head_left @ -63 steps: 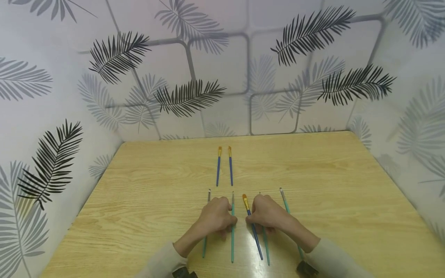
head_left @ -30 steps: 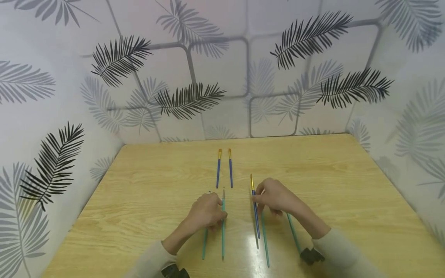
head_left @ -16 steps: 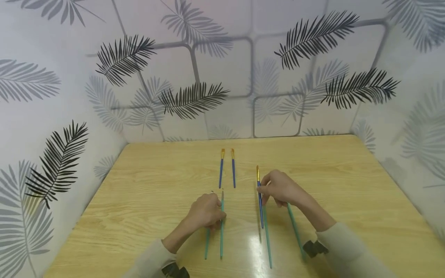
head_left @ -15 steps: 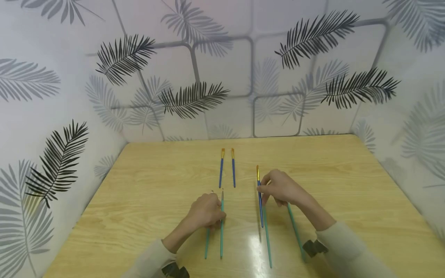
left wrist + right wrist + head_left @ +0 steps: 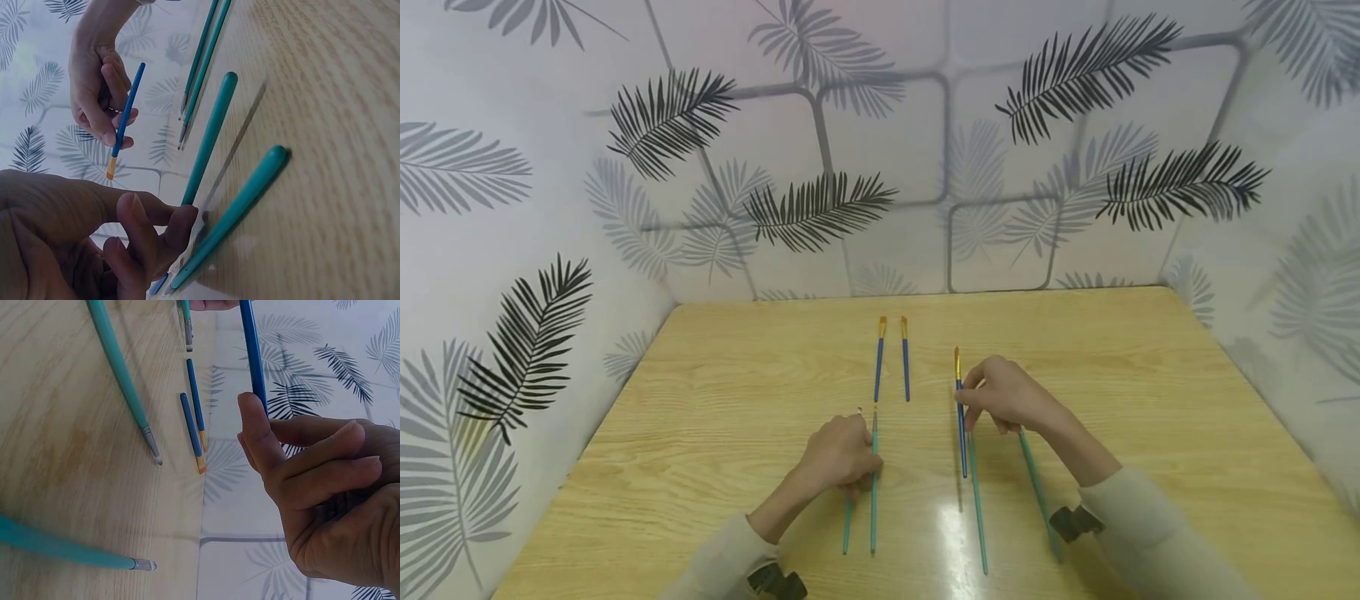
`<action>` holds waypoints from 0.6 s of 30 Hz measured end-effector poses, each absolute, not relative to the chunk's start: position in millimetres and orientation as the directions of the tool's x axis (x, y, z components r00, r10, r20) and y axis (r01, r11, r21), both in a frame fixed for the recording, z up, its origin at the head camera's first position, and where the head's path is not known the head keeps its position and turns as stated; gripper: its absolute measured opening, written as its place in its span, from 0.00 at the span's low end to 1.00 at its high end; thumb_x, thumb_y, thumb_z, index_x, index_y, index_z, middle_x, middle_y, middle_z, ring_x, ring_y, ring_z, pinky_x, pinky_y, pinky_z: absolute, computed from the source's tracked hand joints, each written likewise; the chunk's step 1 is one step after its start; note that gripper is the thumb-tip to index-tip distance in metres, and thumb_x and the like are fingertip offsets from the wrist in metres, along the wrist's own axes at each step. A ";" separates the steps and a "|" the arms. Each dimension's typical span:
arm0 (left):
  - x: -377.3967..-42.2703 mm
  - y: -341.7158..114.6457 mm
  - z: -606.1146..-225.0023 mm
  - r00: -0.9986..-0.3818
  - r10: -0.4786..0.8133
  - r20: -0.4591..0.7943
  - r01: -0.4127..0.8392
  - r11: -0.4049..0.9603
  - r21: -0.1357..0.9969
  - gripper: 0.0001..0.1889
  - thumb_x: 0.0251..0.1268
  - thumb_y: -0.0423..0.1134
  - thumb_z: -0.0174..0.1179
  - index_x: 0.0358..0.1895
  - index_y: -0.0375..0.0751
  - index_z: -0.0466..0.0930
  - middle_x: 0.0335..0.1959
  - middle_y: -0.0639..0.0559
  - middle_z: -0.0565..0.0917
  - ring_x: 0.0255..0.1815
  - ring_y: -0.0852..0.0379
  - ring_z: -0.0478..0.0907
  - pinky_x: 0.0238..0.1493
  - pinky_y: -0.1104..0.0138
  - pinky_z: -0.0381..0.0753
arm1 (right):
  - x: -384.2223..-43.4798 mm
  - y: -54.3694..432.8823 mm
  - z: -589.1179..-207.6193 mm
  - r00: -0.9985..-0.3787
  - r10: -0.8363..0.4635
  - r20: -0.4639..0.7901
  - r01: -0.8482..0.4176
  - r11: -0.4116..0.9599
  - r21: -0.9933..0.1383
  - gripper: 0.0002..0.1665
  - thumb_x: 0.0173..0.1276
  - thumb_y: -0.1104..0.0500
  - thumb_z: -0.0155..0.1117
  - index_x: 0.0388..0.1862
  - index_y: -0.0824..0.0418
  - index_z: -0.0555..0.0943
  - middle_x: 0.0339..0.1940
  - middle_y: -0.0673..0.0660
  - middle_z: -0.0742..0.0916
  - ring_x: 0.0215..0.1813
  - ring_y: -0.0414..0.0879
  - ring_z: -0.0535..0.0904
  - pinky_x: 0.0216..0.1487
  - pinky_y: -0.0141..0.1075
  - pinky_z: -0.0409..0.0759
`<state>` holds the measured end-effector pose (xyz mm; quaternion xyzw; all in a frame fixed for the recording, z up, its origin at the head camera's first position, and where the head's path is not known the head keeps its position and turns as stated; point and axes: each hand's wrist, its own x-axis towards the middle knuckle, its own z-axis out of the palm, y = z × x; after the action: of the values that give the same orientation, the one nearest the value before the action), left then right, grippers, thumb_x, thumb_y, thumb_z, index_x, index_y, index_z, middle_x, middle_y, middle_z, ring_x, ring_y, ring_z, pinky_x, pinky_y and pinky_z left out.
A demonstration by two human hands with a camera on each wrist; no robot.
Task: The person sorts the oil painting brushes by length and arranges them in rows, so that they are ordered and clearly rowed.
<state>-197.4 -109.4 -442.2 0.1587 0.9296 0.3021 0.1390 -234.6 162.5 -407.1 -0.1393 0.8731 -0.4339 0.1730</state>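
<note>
My left hand (image 5: 837, 454) pinches a teal paintbrush (image 5: 874, 517) between thumb and fingers; the left wrist view shows its handle end raised, with a shadow on the wood. Partly under that hand lies a second teal paintbrush (image 5: 847, 529). My right hand (image 5: 1006, 392) pinches a blue paintbrush (image 5: 962, 442) with a gold ferrule and orange bristles, held above the table with bristles pointing away. Two more teal paintbrushes lie nearby: one (image 5: 977, 508) below the right hand, its bristle end close to the fingers, the other (image 5: 1033, 475) below the right wrist, partly covered.
Farther back, a blue paintbrush (image 5: 879, 367) and another blue paintbrush (image 5: 906, 371) lie side by side, bristles toward the wall. The light wooden table (image 5: 760, 358) meets a leaf-patterned wall (image 5: 895, 250) at its back and sides.
My right hand has lifted the blue paintbrush off the table and moved it away from me. My left hand has shifted slightly left with its teal paintbrush.
</note>
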 end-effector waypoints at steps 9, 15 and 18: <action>-198.7 -110.3 -444.1 -0.915 0.360 -0.182 0.192 0.786 0.588 0.23 0.56 0.28 0.64 0.10 0.45 0.64 0.07 0.54 0.79 0.05 0.62 0.76 0.07 0.79 0.60 | -237.9 163.1 -406.1 -0.900 -0.385 -0.205 -0.061 0.577 -0.814 0.18 0.74 0.58 0.59 0.51 0.72 0.80 0.24 0.60 0.90 0.06 0.36 0.59 0.10 0.28 0.57; -201.0 -111.2 -444.5 -0.917 0.354 -0.182 0.196 0.800 0.568 0.22 0.55 0.28 0.63 0.09 0.45 0.65 0.07 0.54 0.79 0.05 0.60 0.77 0.07 0.79 0.60 | -240.8 164.7 -407.0 -0.899 -0.385 -0.207 -0.064 0.584 -0.809 0.19 0.74 0.57 0.59 0.52 0.72 0.80 0.24 0.60 0.90 0.06 0.35 0.59 0.10 0.28 0.57; -201.3 -110.4 -444.6 -0.918 0.354 -0.179 0.203 0.807 0.555 0.22 0.55 0.28 0.64 0.09 0.45 0.65 0.06 0.54 0.79 0.05 0.61 0.77 0.07 0.79 0.59 | -243.5 165.3 -406.2 -0.901 -0.380 -0.211 -0.059 0.588 -0.807 0.19 0.74 0.57 0.59 0.53 0.72 0.80 0.24 0.60 0.90 0.06 0.35 0.59 0.11 0.28 0.57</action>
<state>-201.3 -110.4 -444.6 0.1479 0.9404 0.2733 0.1382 -243.5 165.3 -406.2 -0.1259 0.8717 -0.4363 0.1841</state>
